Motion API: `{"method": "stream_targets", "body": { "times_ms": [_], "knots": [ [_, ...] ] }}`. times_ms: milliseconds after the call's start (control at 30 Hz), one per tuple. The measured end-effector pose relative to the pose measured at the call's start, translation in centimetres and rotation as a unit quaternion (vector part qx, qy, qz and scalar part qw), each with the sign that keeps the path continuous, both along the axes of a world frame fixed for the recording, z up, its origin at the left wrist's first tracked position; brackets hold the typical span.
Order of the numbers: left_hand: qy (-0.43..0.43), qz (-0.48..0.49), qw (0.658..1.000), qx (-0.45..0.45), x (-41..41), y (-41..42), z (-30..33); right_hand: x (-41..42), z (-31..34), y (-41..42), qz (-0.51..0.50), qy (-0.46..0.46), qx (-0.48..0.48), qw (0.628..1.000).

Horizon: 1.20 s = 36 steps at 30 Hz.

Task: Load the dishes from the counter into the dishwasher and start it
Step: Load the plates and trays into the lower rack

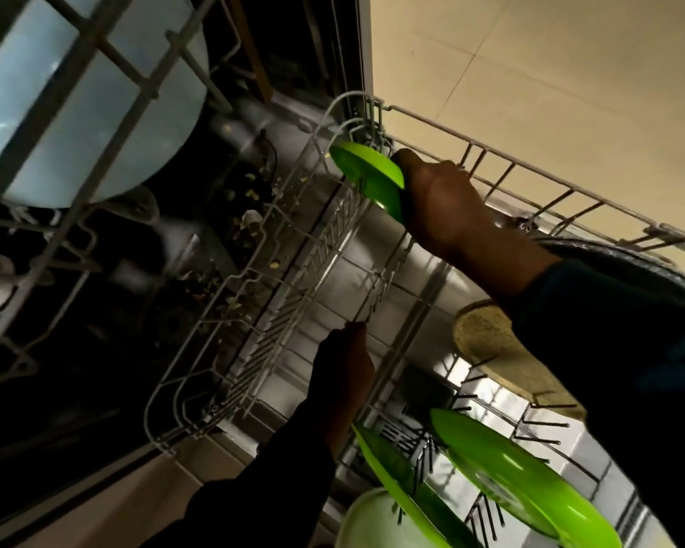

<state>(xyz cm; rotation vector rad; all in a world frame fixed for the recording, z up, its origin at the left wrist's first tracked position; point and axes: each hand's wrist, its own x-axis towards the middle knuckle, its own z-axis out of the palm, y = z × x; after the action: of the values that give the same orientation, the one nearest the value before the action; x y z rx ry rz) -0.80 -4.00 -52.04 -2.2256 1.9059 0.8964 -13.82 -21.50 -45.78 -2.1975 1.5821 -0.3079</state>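
Two green plates [522, 480] stand in lower rack [530, 179]; right hand [439, 199] grips another plate [366, 172], left hand [342, 373] pinches a tine

Bright green plates [366, 176], pale blue bowl [83, 96], white wire rack [253, 310], speckled tan slipper [487, 342], beige floor [570, 73]

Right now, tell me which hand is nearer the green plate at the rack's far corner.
Right. The right hand grips that green plate by its edge; the left hand is well apart, farther along the rack.
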Motion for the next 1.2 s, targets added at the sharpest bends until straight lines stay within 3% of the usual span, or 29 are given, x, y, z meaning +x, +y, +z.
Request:
{"method": "stream_targets", "body": {
  "times_ms": [133, 200, 333, 500, 767, 1067, 1200],
  "knots": [
    [-0.006, -0.015, 1.000, -0.027, -0.1, 0.1, 0.3, 0.0, -0.2, 0.6, -0.033, 0.022, -0.010, 0.999],
    [0.030, -0.010, 0.999, -0.012, -0.2, -0.1, 0.5, 0.0, -0.3, 0.7, -0.037, 0.013, -0.013, 0.999],
    [0.036, 0.021, 0.999, 0.024, 0.4, -0.1, 0.7, -0.2, 0.5, 1.3, -0.046, -0.010, 0.043, 0.998],
    [0.064, 0.050, 0.994, 0.074, 0.7, 0.2, 3.1, -1.6, 4.2, 5.9, -0.070, -0.019, -0.067, 0.995],
    [0.038, 0.055, 0.998, 0.013, -0.9, 3.7, 15.5, -3.4, 15.0, 16.3, -0.040, -0.022, -0.029, 0.999],
    [0.036, -0.005, 0.990, -0.134, 1.1, 5.7, 37.1, -0.5, 34.4, 21.8, 0.058, -0.031, -0.113, 0.991],
    [0.069, 0.000, 0.990, -0.124, 3.9, 8.0, 45.1, 1.6, 40.6, 22.9, 0.094, -0.018, -0.142, 0.985]
  ]
}}
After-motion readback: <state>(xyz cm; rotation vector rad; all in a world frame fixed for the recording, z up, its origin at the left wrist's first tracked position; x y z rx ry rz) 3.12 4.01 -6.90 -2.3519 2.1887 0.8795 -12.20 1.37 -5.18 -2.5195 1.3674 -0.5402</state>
